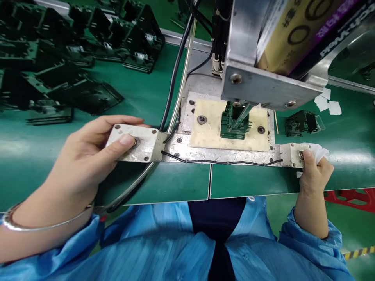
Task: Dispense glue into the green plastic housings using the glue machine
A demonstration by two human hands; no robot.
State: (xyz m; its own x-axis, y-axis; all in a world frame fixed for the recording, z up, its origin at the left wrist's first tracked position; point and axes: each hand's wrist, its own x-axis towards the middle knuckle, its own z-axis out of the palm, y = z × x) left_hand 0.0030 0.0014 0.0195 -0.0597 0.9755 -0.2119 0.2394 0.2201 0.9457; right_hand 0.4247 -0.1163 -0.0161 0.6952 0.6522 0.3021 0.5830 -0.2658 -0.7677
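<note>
Head cam: the left hand (84, 156) lies spread over the left button plate (146, 136), thumb on its button, fingers open, nothing gripped. The right hand (315, 175) is curled around a white wipe (320, 150), with its thumb on the right button (301, 155). The black plastic part (236, 125) sits on the cream plate (209, 134), right under the press head (263, 84). I'd say press both thumbs down square and together, and tuck that wipe clear of the fixture. There's a pile of black parts (58, 58) far left.
</note>
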